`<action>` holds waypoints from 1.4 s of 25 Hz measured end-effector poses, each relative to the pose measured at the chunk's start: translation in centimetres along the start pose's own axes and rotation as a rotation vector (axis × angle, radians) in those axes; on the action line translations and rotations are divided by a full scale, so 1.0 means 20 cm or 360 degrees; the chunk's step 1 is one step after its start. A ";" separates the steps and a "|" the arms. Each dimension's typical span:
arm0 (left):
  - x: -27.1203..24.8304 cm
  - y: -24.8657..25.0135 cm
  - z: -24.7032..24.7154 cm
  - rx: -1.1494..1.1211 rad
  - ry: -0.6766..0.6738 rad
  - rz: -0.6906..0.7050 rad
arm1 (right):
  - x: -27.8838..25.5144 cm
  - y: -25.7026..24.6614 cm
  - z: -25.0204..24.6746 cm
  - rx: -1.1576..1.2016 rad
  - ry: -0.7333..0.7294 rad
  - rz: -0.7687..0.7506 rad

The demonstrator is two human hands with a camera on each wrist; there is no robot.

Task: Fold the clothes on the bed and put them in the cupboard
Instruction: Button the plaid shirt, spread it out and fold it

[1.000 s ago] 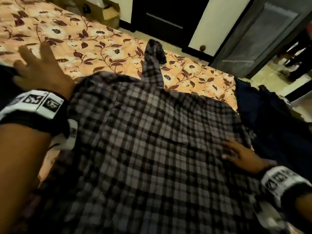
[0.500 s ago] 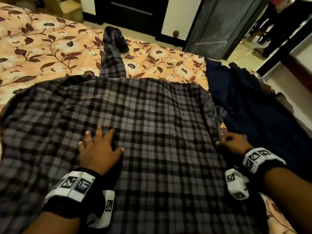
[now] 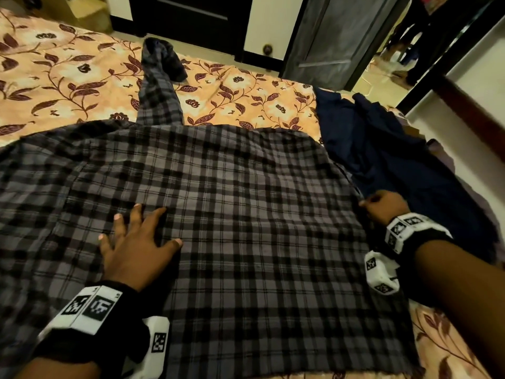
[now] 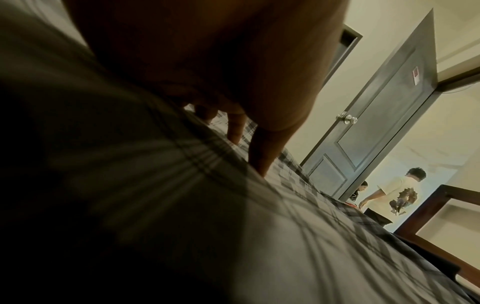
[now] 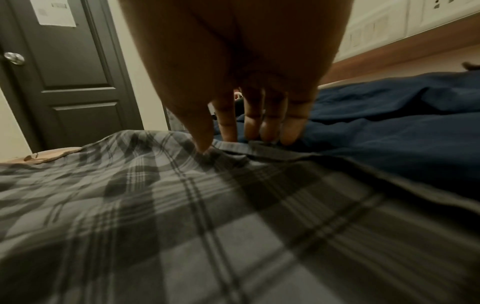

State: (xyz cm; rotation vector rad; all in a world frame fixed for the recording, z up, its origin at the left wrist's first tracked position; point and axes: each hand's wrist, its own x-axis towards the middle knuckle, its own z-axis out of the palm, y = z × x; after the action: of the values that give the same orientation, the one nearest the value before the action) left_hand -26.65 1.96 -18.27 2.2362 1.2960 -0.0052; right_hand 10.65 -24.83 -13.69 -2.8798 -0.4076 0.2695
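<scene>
A grey and black plaid shirt [image 3: 246, 214] lies spread flat on the floral bedsheet [image 3: 68, 77], one sleeve [image 3: 158, 91] stretched away toward the far edge. My left hand [image 3: 136, 247] rests palm down on the shirt's left middle with fingers spread; in the left wrist view its fingertips [image 4: 259, 156] press the plaid cloth [image 4: 285, 236]. My right hand [image 3: 382, 206] sits at the shirt's right edge with fingers curled. In the right wrist view the thumb and fingers [image 5: 267, 131] pinch the shirt's edge [image 5: 233, 150].
A dark navy garment [image 3: 382, 160] lies crumpled on the bed just right of the shirt, touching my right hand. Beyond the bed stand a dark grey door [image 3: 328, 36] and an open doorway, where two people [image 4: 389, 191] stand.
My left hand moved from the bed at the far left onto the middle of the shirt. My right hand slid to the shirt's right edge and curled on it.
</scene>
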 end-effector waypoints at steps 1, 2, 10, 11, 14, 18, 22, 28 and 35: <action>0.00 0.00 0.00 -0.0002 -0.0012 -0.0006 | 0.02 -0.03 0.01 0.0121 0.0022 -0.0010; 0.00 0.00 -0.01 -0.0004 -0.0014 -0.0010 | 0.05 -0.06 0.02 0.0269 0.0021 -0.0012; 0.02 0.03 0.03 -0.0078 0.0023 -0.0094 | 0.22 -0.28 0.11 0.0527 -0.0025 -0.0065; 0.02 0.04 0.03 -0.0081 0.0028 -0.0090 | 0.23 -0.27 0.09 0.0570 0.0065 -0.0039; 0.02 0.03 0.03 -0.0080 0.0024 -0.0098 | 0.26 -0.18 0.01 0.0666 0.0413 0.0044; 0.02 0.03 0.03 -0.0091 0.0031 -0.0085 | 0.23 -0.08 -0.04 0.0695 0.0381 -0.0005; 0.03 0.01 0.03 -0.0115 0.0057 -0.0050 | 0.19 0.00 -0.11 0.0781 0.0646 0.0143; 0.03 0.03 0.02 -0.0132 -0.0022 -0.0045 | 0.01 0.10 -0.12 0.0413 -0.0012 0.0108; 0.01 -0.18 -0.37 -0.0682 0.0283 -0.0126 | -0.48 0.18 0.03 -0.0399 -0.0311 -0.0379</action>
State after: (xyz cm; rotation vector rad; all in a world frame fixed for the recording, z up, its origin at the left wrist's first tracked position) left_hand -31.40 6.90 -13.69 1.8501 1.3304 0.4122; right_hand 2.42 -30.94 -13.63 -3.0140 -0.8699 0.4910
